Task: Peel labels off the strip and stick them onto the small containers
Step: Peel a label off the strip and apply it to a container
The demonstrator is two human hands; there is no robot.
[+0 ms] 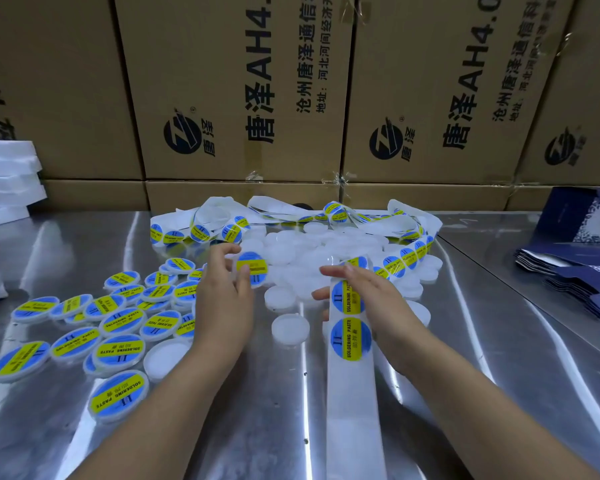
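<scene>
Container (253, 268) in left hand (222, 292); apparently labelled

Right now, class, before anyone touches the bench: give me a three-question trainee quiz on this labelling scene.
1. True or false: the pile of labelled containers lies on the same side as the left hand.
2. What does the left hand hold? A: a labelled container; B: a pair of scissors; C: a roll of tape.
3. Fill in: the labels on the strip read "SOLDERING ____".
Key: 1 true; 2 A; 3 PASTE.
</scene>
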